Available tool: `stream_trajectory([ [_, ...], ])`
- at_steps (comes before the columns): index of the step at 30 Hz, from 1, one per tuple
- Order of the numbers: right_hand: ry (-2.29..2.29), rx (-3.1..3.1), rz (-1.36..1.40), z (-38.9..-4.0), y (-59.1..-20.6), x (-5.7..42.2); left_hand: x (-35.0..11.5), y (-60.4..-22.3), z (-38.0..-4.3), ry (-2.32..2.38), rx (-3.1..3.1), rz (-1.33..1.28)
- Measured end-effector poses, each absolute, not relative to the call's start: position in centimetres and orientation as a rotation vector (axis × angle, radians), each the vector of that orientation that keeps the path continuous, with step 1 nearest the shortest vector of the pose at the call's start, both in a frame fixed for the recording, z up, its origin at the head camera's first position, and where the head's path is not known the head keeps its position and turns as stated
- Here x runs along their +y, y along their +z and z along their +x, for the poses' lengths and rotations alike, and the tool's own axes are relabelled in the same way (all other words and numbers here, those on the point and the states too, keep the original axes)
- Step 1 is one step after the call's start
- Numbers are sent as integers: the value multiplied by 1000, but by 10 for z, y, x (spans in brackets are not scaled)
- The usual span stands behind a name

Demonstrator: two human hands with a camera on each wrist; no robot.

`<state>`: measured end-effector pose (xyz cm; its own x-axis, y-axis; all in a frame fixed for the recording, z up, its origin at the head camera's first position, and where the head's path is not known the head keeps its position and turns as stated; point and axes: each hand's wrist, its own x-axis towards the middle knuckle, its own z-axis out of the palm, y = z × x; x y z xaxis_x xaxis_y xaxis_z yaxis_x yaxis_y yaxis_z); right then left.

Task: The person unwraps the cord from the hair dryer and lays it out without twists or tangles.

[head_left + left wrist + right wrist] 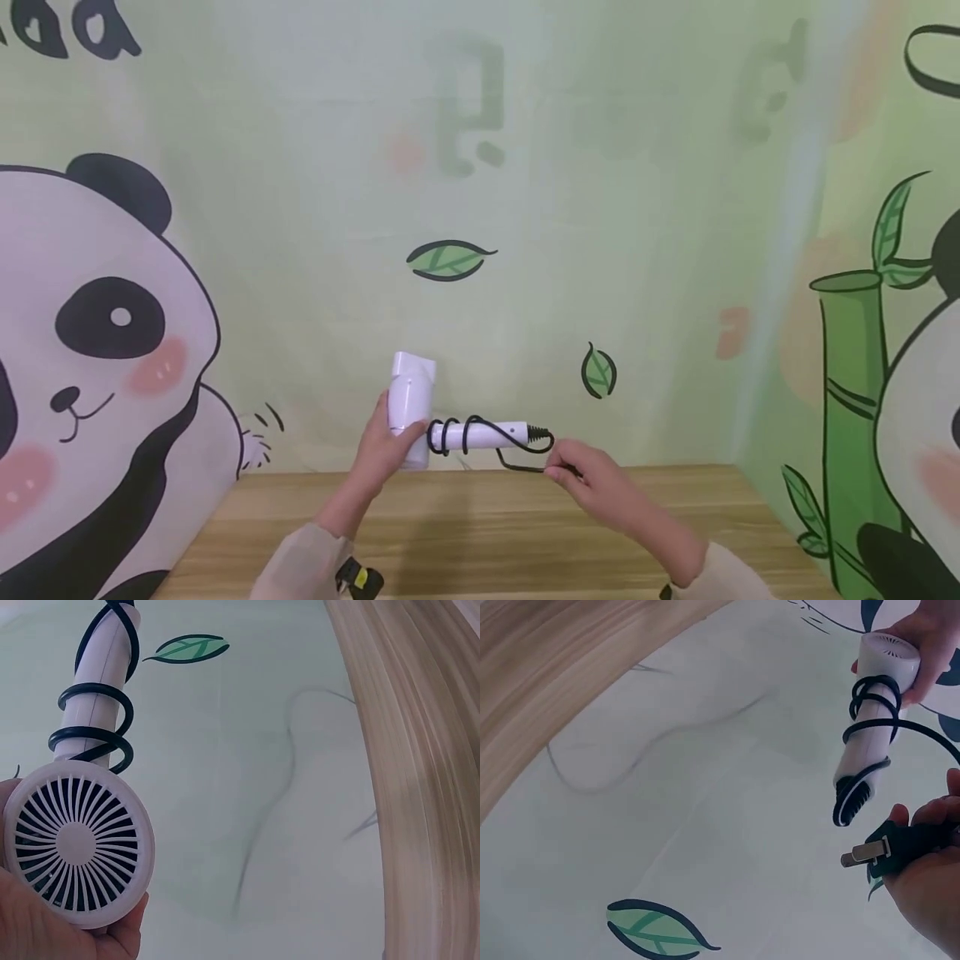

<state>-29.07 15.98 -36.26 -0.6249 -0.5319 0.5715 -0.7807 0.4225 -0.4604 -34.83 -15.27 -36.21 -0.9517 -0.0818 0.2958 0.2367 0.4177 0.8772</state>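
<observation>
A white hair dryer (411,398) is held up above the table, its handle (491,435) pointing right. My left hand (384,444) grips it round the barrel; in the left wrist view the slotted round air intake (76,844) faces the camera. Loops of black cord (94,739) wind about the handle. Between thumb and fingers, my right hand (596,482) pinches the black plug (911,847) at the cord's end. Two flat metal prongs (864,853) stick out of the plug in the right wrist view. A stretch of cord runs from the handle to that hand.
Below the hands lies a wood-grain table (465,533). Behind it hangs a pale green backdrop (645,250) printed with pandas, leaves and bamboo. A black strap piece with a yellow mark (362,577) sits at the left sleeve.
</observation>
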Motion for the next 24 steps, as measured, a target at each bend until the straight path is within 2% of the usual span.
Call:
stream_trajectory([
  [14, 1037, -2334, 1248, -291, -411, 162, -152, -354, -346, -1552, -2377, -185],
  [24, 1154, -2558, 1010, -310, -433, 168, -151, -353, -339, -1592, -2392, -183],
])
